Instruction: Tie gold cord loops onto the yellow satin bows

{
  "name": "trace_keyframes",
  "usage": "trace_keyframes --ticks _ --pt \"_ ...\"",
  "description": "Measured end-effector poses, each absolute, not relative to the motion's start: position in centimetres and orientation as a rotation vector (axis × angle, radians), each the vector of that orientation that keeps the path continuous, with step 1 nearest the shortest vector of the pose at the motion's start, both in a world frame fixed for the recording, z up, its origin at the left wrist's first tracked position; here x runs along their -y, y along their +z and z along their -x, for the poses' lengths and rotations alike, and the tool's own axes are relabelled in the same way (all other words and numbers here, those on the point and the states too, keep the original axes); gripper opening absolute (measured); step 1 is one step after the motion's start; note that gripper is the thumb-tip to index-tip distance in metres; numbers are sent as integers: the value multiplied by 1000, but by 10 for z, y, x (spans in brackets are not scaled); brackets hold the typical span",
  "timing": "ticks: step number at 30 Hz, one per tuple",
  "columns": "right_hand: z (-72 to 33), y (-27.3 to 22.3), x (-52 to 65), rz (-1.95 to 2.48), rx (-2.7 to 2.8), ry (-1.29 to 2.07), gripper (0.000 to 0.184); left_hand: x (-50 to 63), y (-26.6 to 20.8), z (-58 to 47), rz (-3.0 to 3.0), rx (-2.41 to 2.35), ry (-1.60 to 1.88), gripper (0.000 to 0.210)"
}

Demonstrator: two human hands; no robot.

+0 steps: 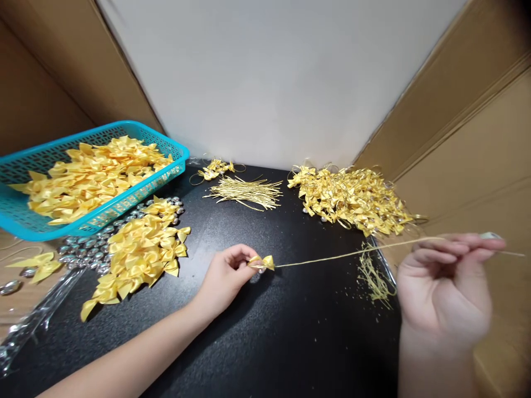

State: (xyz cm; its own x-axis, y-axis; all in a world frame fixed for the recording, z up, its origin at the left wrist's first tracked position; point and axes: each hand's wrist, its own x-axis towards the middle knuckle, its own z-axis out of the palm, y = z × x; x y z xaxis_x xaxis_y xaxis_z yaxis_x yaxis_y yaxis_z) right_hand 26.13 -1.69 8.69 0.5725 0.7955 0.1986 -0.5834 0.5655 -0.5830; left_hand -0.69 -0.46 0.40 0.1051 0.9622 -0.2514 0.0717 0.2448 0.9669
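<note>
one small yellow bow (269, 262) sits over the black tabletop (298, 342), near the middle of the view, with a silvery bead at its underside; the left hand (228, 271) pinches it between thumb and fingertips; a thin gold cord (319, 260) runs from the bow in a nearly straight line, rising a little, to the right hand (448, 287), whose thumb and forefinger are closed on it, palm turned up, the cord's free tip poking out beyond them; something pale covers a fingertip there, too blurred to tell what.

just left of the left hand lies a heap of loose yellow bows (141, 249), beside silver beads (85, 249); behind these stands a turquoise basket (37, 235) holding many more bows; beyond the hands lie a bundle of cut gold cords (246, 192) and, behind it, a small cluster of looped bows (218, 168); to the right is a large pile of bows with cord loops (352, 196), and nearer, beside the right hand, a tangle of cord scraps (375, 276); a white panel (269, 83) rises at the back, between cardboard sides (477, 138).
</note>
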Motion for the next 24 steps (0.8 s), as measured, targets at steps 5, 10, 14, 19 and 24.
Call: trace_keyframes --ticks 5,10,14,19,24 --pt "-259 85 17 501 506 842 29 8 -2 7 -1272 -1125 789 21" --pt "-261 79 16 525 558 822 23 8 6 11 -1630 -1092 607 17" --pt "-260 75 16 556 607 793 20 5 12 13 -1918 -988 479 24" --pt "-258 73 16 602 648 774 18 4 14 13 -2016 -1022 424 24" --pt "-257 73 15 633 658 752 16 3 15 11 -1973 -1106 353 22"
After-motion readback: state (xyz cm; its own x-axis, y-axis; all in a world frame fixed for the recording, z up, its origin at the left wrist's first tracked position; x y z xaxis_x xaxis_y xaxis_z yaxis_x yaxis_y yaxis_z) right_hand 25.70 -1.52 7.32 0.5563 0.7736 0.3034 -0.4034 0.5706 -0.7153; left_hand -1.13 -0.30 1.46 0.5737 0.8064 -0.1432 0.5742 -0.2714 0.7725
